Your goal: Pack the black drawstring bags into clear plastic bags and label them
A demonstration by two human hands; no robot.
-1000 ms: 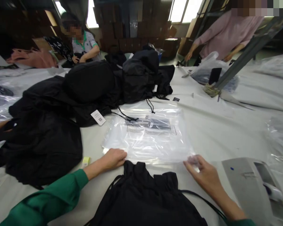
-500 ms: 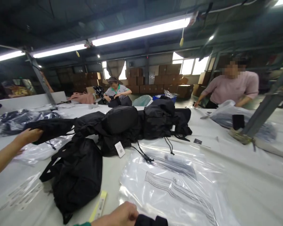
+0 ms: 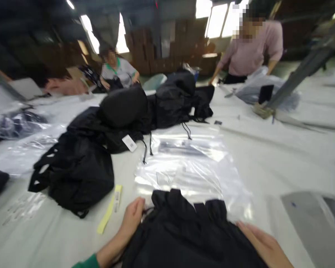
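Note:
A black drawstring bag point(image 3: 190, 238) with a gathered top edge is in front of me at the bottom of the view. My left hand point(image 3: 132, 216), below a green sleeve, is closed on its left edge, near a thin dark cord. At its right edge my right hand point(image 3: 264, 242) grips the cloth; some of its fingers are hidden. Clear plastic bags point(image 3: 181, 167) lie flat just beyond. To the left rests a black bag with straps point(image 3: 83, 175), beside a yellow strip point(image 3: 108, 212) bearing a white label.
More black bags point(image 3: 125, 108) form a row across the white table point(image 3: 268, 160), one with a white hang tag point(image 3: 129, 143). A grey, flat item point(image 3: 307, 223) lies right. A slanted metal post point(image 3: 298, 70) rises there. Two co-workers point(image 3: 257, 44) point(image 3: 118, 70) stand opposite.
The view has tilted down. The black bag has come up into view between my hands, and my right hand has appeared. Another person's arm at the left, holding a black bag, has left the view.

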